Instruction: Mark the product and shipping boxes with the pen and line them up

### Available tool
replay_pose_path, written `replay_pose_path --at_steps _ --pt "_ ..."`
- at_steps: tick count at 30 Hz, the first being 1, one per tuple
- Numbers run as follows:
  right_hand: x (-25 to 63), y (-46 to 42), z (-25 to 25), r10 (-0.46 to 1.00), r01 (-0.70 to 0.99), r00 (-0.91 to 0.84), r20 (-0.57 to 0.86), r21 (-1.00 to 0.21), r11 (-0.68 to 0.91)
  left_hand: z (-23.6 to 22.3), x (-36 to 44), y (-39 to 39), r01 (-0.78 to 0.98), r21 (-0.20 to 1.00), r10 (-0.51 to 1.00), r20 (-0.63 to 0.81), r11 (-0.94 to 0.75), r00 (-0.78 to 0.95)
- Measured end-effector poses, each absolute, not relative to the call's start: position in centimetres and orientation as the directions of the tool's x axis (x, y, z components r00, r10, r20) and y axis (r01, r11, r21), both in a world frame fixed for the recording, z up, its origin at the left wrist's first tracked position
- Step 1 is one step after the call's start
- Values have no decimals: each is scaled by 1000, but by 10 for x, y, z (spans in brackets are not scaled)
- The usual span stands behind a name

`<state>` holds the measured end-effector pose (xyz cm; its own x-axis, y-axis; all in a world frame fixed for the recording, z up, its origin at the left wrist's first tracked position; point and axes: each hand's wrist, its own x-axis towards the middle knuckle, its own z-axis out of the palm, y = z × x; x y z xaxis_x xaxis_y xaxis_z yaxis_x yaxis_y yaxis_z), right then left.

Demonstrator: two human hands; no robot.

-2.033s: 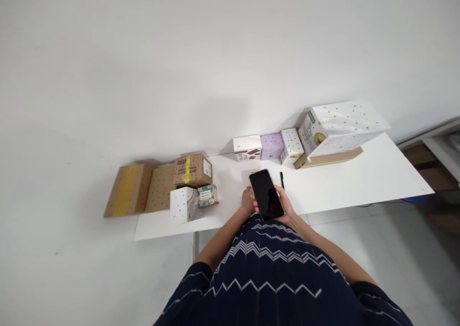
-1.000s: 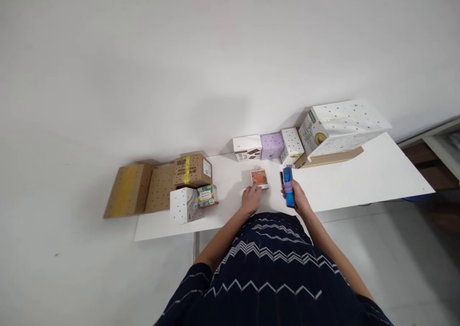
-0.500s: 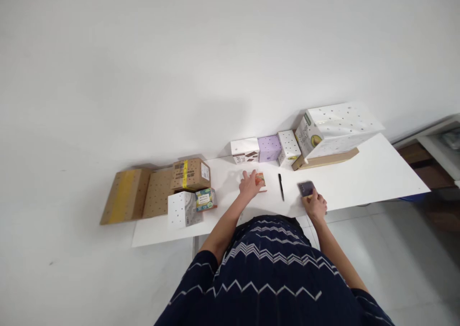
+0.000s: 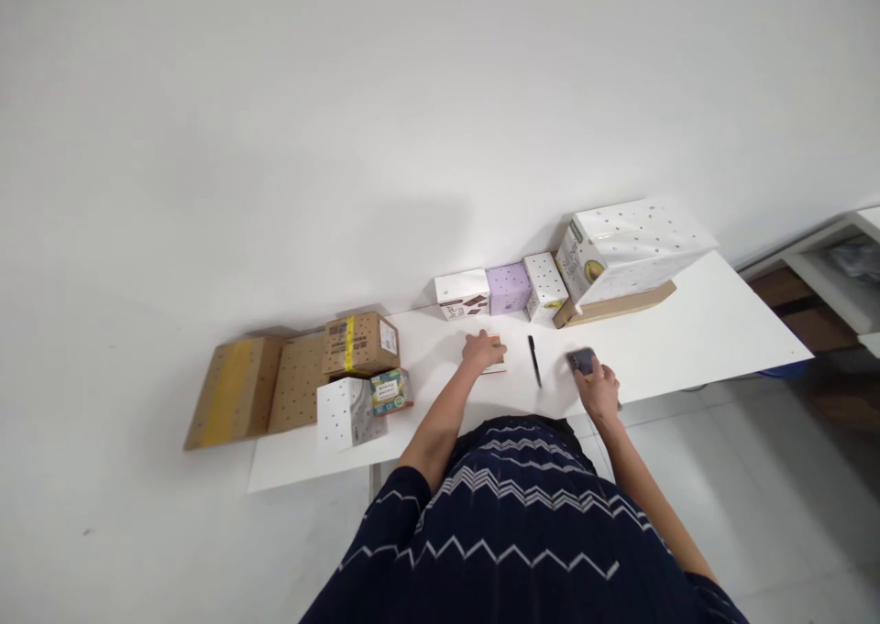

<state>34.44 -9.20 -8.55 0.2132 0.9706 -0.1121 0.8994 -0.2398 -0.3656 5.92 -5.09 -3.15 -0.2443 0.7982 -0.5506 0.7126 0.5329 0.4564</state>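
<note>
My left hand (image 4: 480, 353) lies over a small orange-topped box (image 4: 496, 359) on the white table (image 4: 687, 340), fingers curled round it. On the table to the right, my right hand (image 4: 599, 388) rests on a phone (image 4: 581, 360), its fingers over the phone's near end. A black pen (image 4: 534, 360) lies between the two hands.
Along the wall stand a white box (image 4: 462, 294), a purple box (image 4: 510, 288), a dotted white box (image 4: 544, 285) and a large avocado-print box (image 4: 629, 250) on flat cardboard. Brown cartons (image 4: 357, 344), a dotted white box (image 4: 344, 412) and a green box (image 4: 390, 391) sit left.
The phone went from both hands to my right hand, which carried it right and laid it on the table. My left hand moved onto the small orange box.
</note>
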Motion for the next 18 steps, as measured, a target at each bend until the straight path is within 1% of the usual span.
replay_pose_path --at_steps 2,3,6,7,8,10,14,18 --pt "344 -92 -85 974 886 204 -98 -404 -227 -30 64 -50 705 499 841 -470 503 -268" --pt "343 -92 -86 976 879 197 -94 -424 -218 -30 68 -49 696 544 876 -390 469 -285" --pt "342 -92 -89 986 853 156 -58 -496 -164 -35 84 -47 653 708 943 -56 270 -329" --pt "342 -93 -90 991 844 131 -37 -520 -131 -39 90 -47 645 734 941 25 212 -337" --pt "341 -93 -92 995 836 104 -14 -540 -95 -43 95 -47 647 742 939 72 175 -337" --pt "339 -95 -95 998 827 62 17 -561 -42 -51 104 -50 674 720 947 75 164 -311" --pt "334 -101 -95 1000 837 27 8 -547 -18 -62 109 -52 740 646 978 -54 189 -203" --pt "328 -104 -91 999 827 -46 1 -561 39 -61 106 -39 705 681 978 -83 195 -190"
